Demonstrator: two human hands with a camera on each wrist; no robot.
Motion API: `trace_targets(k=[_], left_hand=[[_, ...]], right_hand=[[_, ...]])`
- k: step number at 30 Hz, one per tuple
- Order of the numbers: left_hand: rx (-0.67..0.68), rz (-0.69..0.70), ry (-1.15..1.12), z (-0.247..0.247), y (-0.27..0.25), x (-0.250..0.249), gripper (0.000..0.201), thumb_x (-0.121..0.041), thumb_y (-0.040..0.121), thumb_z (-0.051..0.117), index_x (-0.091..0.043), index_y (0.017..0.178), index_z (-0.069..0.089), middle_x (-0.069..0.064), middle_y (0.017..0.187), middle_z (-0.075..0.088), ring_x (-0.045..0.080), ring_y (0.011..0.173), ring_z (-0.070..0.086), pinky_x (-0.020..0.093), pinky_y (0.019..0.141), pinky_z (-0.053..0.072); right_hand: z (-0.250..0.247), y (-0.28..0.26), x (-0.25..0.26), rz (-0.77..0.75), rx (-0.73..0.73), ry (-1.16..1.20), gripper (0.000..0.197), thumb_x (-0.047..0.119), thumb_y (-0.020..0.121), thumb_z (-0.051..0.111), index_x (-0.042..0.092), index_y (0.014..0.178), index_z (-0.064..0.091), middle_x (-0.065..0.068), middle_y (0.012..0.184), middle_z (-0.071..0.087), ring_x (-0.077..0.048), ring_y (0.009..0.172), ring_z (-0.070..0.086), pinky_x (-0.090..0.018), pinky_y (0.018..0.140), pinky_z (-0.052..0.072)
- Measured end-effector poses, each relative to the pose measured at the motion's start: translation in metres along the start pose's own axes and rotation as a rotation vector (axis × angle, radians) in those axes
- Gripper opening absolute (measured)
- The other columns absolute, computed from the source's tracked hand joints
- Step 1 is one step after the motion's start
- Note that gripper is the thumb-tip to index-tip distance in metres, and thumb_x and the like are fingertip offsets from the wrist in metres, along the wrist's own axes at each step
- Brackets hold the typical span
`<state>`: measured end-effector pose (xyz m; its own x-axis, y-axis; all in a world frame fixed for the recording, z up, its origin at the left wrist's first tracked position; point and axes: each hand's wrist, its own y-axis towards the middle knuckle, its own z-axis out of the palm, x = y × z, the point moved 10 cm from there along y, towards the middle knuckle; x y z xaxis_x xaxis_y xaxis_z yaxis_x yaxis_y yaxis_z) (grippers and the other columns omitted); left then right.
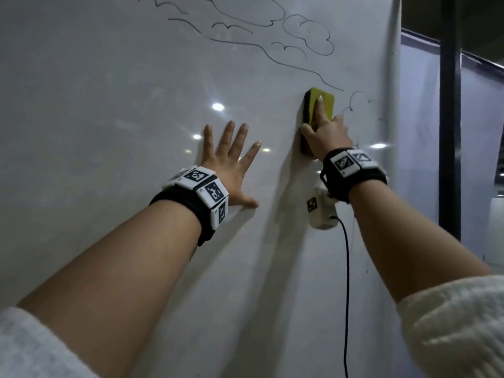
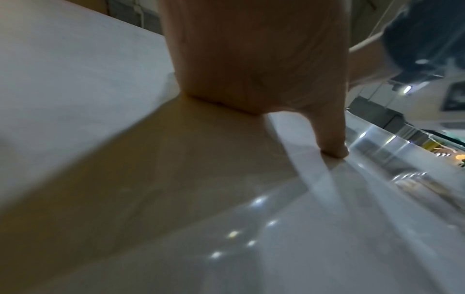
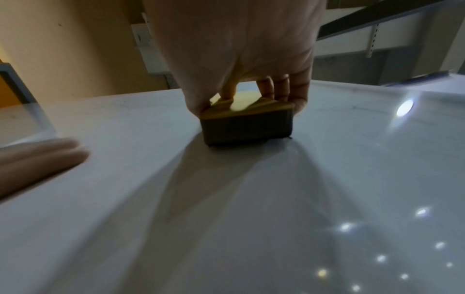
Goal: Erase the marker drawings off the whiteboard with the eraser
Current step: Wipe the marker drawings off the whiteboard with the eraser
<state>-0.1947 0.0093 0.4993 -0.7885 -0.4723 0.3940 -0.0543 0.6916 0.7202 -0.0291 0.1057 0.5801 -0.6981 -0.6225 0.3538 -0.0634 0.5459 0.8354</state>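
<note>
right hand [image 1: 328, 135] gripping eraser [image 1: 324, 103] on whiteboard [image 1: 109, 77]

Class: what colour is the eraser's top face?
Yellow, on the eraser; clearest in the head view.

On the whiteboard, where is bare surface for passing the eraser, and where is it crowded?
Bare: the whiteboard left of the left hand, and below both hands. Crowded: marker drawings above and right of the eraser, which the right hand grips.

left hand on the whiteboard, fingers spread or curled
Spread: the left hand lies flat on the glossy white whiteboard, fingers straight and fanned apart, holding nothing.
</note>
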Motion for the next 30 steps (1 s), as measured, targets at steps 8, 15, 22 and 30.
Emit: trace_targets(k=[8,15,22,30], left_hand=[[0.01,-0.006,-0.004,0.002,0.003,0.001,0.119,-0.084,0.069,0.041,-0.022,0.143,-0.029,0.014,0.146,-0.04,0.036,0.134,-0.037,0.064,0.1,-0.021],[-0.004,0.002,-0.01,-0.003,0.0,0.0,0.118,-0.083,0.069,0.042,-0.022,0.145,-0.026,0.014,0.148,-0.038,0.037,0.135,-0.035,0.065,0.102,-0.019],[-0.014,0.0,-0.013,-0.002,-0.001,0.0,0.118,-0.082,0.07,0.043,-0.022,0.145,-0.025,0.014,0.148,-0.037,0.036,0.135,-0.035,0.064,0.101,-0.021],[-0.025,-0.003,-0.007,-0.001,0.0,0.001,0.118,-0.083,0.07,0.041,-0.022,0.144,-0.027,0.014,0.148,-0.038,0.036,0.135,-0.035,0.063,0.101,-0.021]], right_hand=[[0.02,-0.016,-0.012,-0.005,-0.021,0.062,0.067,0.045,0.094,0.039,0.038,0.149,0.002,-0.018,0.138,0.031,-0.036,0.124,0.036,-0.046,0.095,0.039],[0.034,-0.051,-0.031,-0.02,-0.055,-0.011,0.066,0.044,0.095,0.038,0.037,0.15,0.002,-0.017,0.127,0.036,-0.035,0.116,0.039,-0.045,0.088,0.042],[-0.004,0.018,-0.024,0.045,-0.028,0.009,0.065,0.039,0.097,0.038,0.036,0.15,0.001,-0.024,0.139,0.029,-0.04,0.126,0.033,-0.049,0.101,0.033],[0.02,-0.035,-0.052,0.011,-0.184,0.117,0.061,0.045,0.094,0.045,0.033,0.149,0.02,-0.022,0.125,0.041,-0.036,0.117,0.038,-0.042,0.092,0.04]])
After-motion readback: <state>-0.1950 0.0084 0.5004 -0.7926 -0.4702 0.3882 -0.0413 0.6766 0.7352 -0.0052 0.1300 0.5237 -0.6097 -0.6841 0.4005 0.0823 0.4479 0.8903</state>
